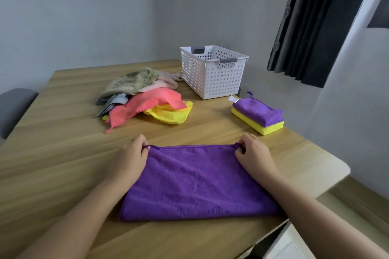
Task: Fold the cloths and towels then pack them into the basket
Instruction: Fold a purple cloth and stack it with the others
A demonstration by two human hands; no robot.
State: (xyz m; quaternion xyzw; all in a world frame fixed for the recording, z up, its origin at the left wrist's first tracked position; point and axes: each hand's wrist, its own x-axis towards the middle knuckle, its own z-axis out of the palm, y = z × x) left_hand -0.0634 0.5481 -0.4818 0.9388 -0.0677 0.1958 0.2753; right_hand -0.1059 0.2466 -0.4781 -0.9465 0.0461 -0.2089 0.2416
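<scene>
Two pinch grips, left hand (pixel 130 157) and right hand (pixel 252 155), on far corners of purple cloth (pixel 195 183), long axis left-right.

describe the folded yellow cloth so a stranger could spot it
Find the white basket at the far side of the table. Right of it, the folded yellow cloth lies under a folded purple cloth. The other yellow cloth is crumpled in the pile.

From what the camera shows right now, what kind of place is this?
Probably a room in a home, though I cannot be sure: a wooden table stands in a plain wall corner, a dark curtain hangs at the right, and a pile of household cloths lies beside a white basket.
</scene>
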